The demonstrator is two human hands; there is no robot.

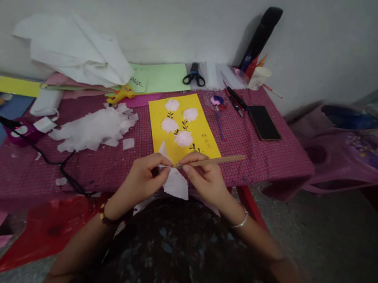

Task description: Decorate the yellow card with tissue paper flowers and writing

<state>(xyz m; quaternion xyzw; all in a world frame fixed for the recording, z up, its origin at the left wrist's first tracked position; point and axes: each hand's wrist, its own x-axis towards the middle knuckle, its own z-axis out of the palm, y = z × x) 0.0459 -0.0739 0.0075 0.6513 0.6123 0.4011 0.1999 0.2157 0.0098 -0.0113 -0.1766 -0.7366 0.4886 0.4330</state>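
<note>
Pinch grip on both sides: left hand point(149, 171) closed thumb-to-finger on a white paper piece point(177, 185), right hand point(208, 176) closed around a wooden stick point(227, 159), its free end slanting away to the right. Paper sits right at the fingertips, a flap hanging below them. Hands nearly meet, presumably to steady the thin sheet against the stick's tip; actual contact there too small to confirm. Yellow card point(159, 115) bearing pale flowers point(184, 138) lies just beyond the fingertips, perhaps for easy viewing. Heap of white scraps point(98, 129) rests left of the left hand, likely for quick reach.
</note>
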